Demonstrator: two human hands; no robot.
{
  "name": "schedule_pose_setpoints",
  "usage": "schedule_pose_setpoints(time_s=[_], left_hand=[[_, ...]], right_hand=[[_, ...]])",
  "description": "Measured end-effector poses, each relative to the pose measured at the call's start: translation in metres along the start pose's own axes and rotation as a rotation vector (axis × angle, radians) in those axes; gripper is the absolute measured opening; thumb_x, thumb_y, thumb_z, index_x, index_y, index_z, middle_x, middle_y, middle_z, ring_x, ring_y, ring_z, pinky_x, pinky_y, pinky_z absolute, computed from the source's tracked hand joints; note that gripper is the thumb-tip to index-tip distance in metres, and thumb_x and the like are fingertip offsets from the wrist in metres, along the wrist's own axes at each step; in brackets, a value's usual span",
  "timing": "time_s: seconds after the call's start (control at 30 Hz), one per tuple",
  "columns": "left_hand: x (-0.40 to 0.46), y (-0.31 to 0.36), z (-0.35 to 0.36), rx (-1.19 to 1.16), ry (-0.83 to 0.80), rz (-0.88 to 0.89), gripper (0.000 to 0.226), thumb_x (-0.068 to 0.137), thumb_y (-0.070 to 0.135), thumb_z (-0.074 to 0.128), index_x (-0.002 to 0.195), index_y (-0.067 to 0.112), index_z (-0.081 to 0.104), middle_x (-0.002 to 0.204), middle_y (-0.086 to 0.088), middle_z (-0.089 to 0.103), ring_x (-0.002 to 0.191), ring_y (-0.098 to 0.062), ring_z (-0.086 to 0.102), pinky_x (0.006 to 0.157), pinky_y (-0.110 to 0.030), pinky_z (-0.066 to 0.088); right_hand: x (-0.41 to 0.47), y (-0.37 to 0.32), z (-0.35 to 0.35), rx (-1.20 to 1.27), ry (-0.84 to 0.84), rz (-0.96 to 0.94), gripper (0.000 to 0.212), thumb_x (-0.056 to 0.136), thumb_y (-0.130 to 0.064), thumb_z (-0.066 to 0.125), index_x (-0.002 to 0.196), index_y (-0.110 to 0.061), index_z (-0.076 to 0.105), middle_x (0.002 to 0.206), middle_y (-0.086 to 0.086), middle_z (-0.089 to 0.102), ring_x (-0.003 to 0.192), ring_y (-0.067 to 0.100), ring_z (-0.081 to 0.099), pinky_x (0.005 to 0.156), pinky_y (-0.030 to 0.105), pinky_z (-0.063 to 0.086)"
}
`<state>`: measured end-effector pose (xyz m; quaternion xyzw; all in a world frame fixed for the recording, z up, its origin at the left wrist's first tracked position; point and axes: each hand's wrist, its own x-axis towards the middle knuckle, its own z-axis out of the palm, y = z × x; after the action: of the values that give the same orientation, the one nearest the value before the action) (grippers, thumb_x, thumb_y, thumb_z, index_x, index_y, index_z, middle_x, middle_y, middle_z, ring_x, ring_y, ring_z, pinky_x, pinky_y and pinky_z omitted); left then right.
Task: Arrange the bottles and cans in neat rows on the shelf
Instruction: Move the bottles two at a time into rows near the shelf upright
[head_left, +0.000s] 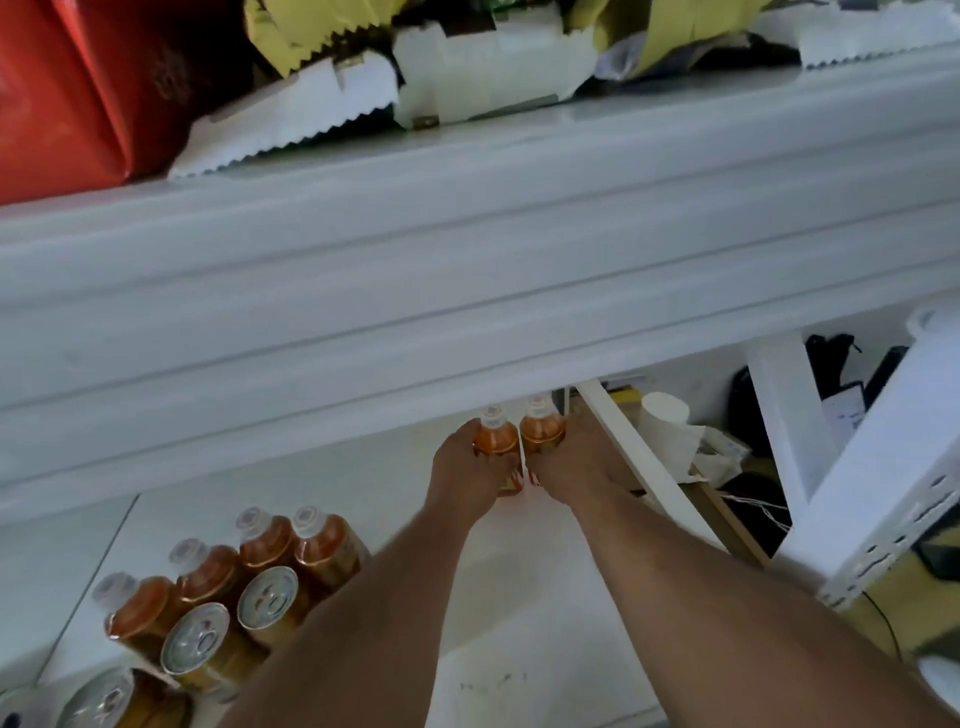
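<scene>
Both forearms reach in from the near edge to two bottles at the back of the shelf.

Left hand (464, 475) grips the left bottle (492, 439); right hand (574, 464) grips the right bottle (541, 431). Each holds amber liquid under a clear cap, stands upright with its long axis vertical, and the two sit just beside each other on the white shelf (332, 499), under the upper shelf's beam (415, 291). At near left, four more amber bottles (265, 540) and sealed cans (266, 598), tabs up, stand in slanting rows.
</scene>
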<state>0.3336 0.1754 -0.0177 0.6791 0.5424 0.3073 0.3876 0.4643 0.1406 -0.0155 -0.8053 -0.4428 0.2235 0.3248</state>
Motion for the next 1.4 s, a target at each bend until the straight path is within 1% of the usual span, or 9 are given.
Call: schedule_pose_setpoints(time_s=[0.1, 0.27, 0.53, 0.63, 0.7, 0.83, 0.97, 1.1, 1.4], left_hand=[[0.002, -0.002, 0.007, -0.013, 0.012, -0.011, 0.042, 0.084, 0.003, 0.069, 0.077, 0.040, 0.051, 0.076, 0.022, 0.057, 0.061, 0.023, 0.054, 0.051, 0.001, 0.038], [0.007, -0.005, 0.008, -0.018, 0.045, -0.012, 0.038, 0.085, 0.009, 0.069, 0.079, 0.041, 0.049, 0.078, 0.025, 0.054, 0.068, 0.011, 0.051, 0.055, -0.005, 0.035], [0.008, -0.008, 0.015, -0.049, 0.021, -0.036, 0.046, 0.086, 0.012, 0.074, 0.127, 0.024, 0.056, 0.109, 0.014, 0.059, 0.093, -0.005, 0.056, 0.064, -0.004, 0.038], [0.010, -0.013, 0.017, 0.003, 0.005, -0.084, 0.073, 0.085, 0.019, 0.076, 0.148, 0.019, 0.040, 0.145, 0.002, 0.050, 0.123, -0.018, 0.053, 0.098, -0.028, 0.048], [0.007, -0.014, 0.014, 0.057, -0.011, -0.113, 0.088, 0.084, 0.022, 0.077, 0.155, 0.022, 0.026, 0.157, 0.000, 0.036, 0.138, -0.022, 0.041, 0.112, -0.035, 0.037], [-0.007, -0.010, -0.001, 0.236, -0.031, -0.088, 0.090, 0.088, 0.028, 0.071, 0.158, 0.020, 0.015, 0.163, -0.001, 0.022, 0.147, -0.021, 0.025, 0.114, -0.030, 0.024], [-0.035, -0.002, -0.014, 0.573, -0.157, -0.040, 0.084, 0.092, 0.042, 0.060, 0.158, 0.020, 0.012, 0.165, -0.002, 0.014, 0.150, -0.022, 0.016, 0.119, -0.038, 0.022], [-0.073, 0.011, -0.026, 0.723, -0.223, -0.017, 0.071, 0.095, 0.042, 0.052, 0.156, 0.022, 0.021, 0.163, -0.002, 0.018, 0.149, -0.023, 0.019, 0.118, -0.041, 0.024], [-0.176, 0.026, -0.041, 0.711, -0.125, -0.110, 0.065, 0.092, 0.039, 0.054, 0.152, 0.021, 0.033, 0.162, -0.001, 0.024, 0.145, -0.024, 0.029, 0.114, -0.040, 0.032]], right_hand=[[0.005, 0.005, 0.008, -0.001, 0.012, 0.013, 0.029, 0.089, -0.019, 0.069, 0.113, -0.009, 0.057, 0.103, 0.005, 0.062, 0.104, 0.025, 0.063, 0.080, 0.028, 0.045], [0.017, 0.010, 0.014, 0.008, 0.003, 0.023, 0.028, 0.085, -0.018, 0.073, 0.105, -0.013, 0.055, 0.096, 0.005, 0.061, 0.098, 0.025, 0.064, 0.077, 0.027, 0.044], [0.021, 0.018, 0.013, 0.025, 0.020, -0.036, 0.011, 0.088, -0.021, 0.071, 0.088, -0.021, 0.059, 0.090, 0.004, 0.068, 0.088, 0.023, 0.067, 0.083, 0.038, 0.056], [0.018, 0.019, 0.012, 0.042, -0.015, -0.014, 0.016, 0.091, -0.026, 0.069, 0.103, -0.018, 0.062, 0.102, 0.005, 0.068, 0.102, 0.026, 0.066, 0.090, 0.036, 0.053], [0.013, 0.021, 0.010, 0.044, -0.060, 0.054, 0.043, 0.092, -0.029, 0.070, 0.129, -0.013, 0.055, 0.125, 0.009, 0.063, 0.119, 0.028, 0.059, 0.100, 0.037, 0.045], [-0.003, 0.023, 0.003, 0.098, -0.060, 0.107, 0.071, 0.093, -0.027, 0.070, 0.153, -0.019, 0.033, 0.150, 0.008, 0.046, 0.138, 0.028, 0.045, 0.110, 0.040, 0.038], [-0.037, 0.026, -0.005, 0.049, -0.105, 0.150, 0.056, 0.098, -0.030, 0.061, 0.149, -0.016, 0.039, 0.145, 0.007, 0.050, 0.132, 0.029, 0.050, 0.103, 0.036, 0.044], [-0.071, 0.025, -0.013, -0.106, -0.221, -0.042, 0.054, 0.094, -0.048, 0.057, 0.139, -0.020, 0.049, 0.136, 0.001, 0.059, 0.121, 0.027, 0.059, 0.101, 0.041, 0.049], [-0.146, 0.010, -0.042, -0.242, -0.354, -0.316, 0.063, 0.097, -0.046, 0.056, 0.148, -0.015, 0.039, 0.148, 0.008, 0.049, 0.132, 0.030, 0.047, 0.105, 0.038, 0.041]])
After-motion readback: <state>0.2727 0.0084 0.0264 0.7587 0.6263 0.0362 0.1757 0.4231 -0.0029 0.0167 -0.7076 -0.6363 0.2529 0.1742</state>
